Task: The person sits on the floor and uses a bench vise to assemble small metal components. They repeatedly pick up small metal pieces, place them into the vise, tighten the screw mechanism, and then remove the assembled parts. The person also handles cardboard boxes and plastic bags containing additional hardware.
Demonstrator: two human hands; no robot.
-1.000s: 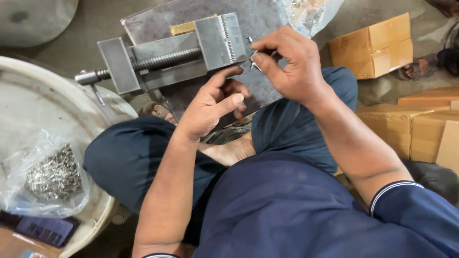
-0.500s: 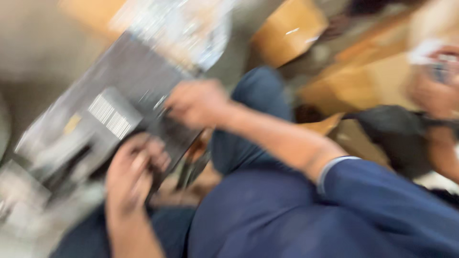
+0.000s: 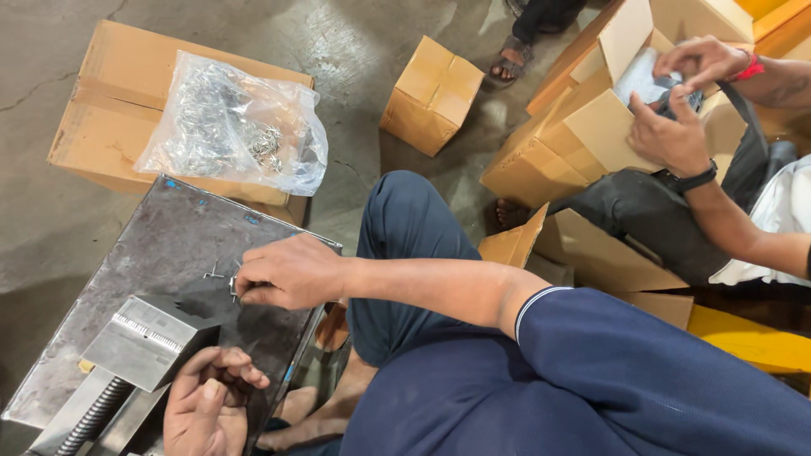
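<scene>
My right hand point(image 3: 287, 272) rests on a grey steel plate point(image 3: 160, 253), its fingertips pinching a small metal part point(image 3: 233, 285) lying on the plate. Another small metal piece point(image 3: 213, 273) lies just left of it. My left hand point(image 3: 209, 404) is low in the view, fingers curled next to the jaw of a metal vise point(image 3: 144, 339); whether it holds anything is unclear. The vise screw point(image 3: 89, 418) runs off toward the bottom left.
A clear plastic bag of small metal parts point(image 3: 236, 127) lies on a cardboard box point(image 3: 93, 110). A small closed box point(image 3: 431, 93) stands on the concrete floor. At right another person's hands point(image 3: 676, 118) work in an open carton point(image 3: 583, 127).
The view swung right, bringing the cartons and the other person into sight. My right hand moved from the vise jaw down onto the steel plate.
</scene>
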